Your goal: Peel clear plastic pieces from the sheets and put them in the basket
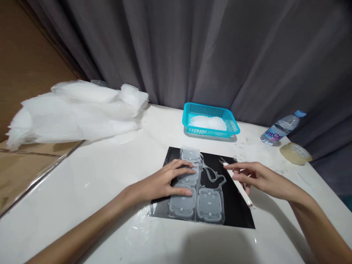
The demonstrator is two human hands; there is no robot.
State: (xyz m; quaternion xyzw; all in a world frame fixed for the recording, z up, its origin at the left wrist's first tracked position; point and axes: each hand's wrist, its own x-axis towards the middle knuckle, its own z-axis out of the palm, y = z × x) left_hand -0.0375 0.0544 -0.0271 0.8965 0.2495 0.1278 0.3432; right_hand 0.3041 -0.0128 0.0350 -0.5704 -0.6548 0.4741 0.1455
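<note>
A black sheet [239, 218] lies on the white table, and on it rests a set of joined translucent, rounded-square moulded pieces [210, 207], several in number. Thin, loose strips of the same clear material [213, 176] curl out from their upper right side. My left hand [167, 179] lies on the left column of pieces, fingers spread, thumb on the lower one. Between the thumb and fingers of my right hand [251, 175] is a white-handled craft knife [242, 193]. Its pointed metal blade faces up and left, over the sheet's upper right part.
Behind the sheet stands a turquoise perforated basket [187, 123] with white translucent pieces inside. A heap of white plastic film [74, 113] lies at left by cardboard [33, 165]. At right are a tilted water bottle [283, 128] and a tape roll [291, 156]. Grey curtain [170, 55] hangs behind.
</note>
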